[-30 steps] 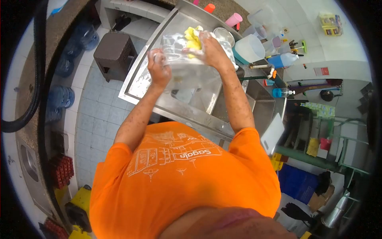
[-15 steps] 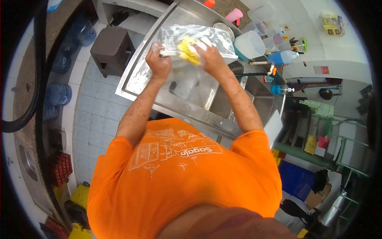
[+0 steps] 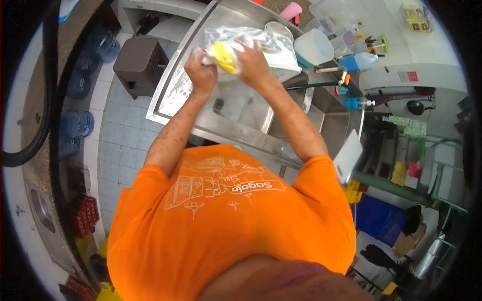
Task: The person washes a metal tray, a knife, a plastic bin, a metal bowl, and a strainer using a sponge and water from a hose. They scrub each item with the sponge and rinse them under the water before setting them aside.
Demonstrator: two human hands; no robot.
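Note:
A clear plastic container (image 3: 278, 52) with a white rim lies tilted over the steel sink, streaked with white suds. My left hand (image 3: 202, 74) is closed around its near left edge, with foam on the fingers. My right hand (image 3: 251, 64) presses a yellow cloth (image 3: 222, 57), foamy and blurred by motion, against the container close to my left hand. The right fingertips are partly lost in suds. Below both hands lies the sink basin (image 3: 241, 113), with a dark drain at its left.
A white tub (image 3: 314, 47), a pink cup (image 3: 290, 10) and a blue spray bottle (image 3: 359, 61) stand along the sink's back. The tap (image 3: 329, 69) has a dark hose. A brown stool (image 3: 139, 65) stands left; water jugs (image 3: 78, 123) line the wall.
My right hand has moved left with the yellow cloth, up against my left hand. The left hand keeps its hold, and the container's angle has shifted slightly.

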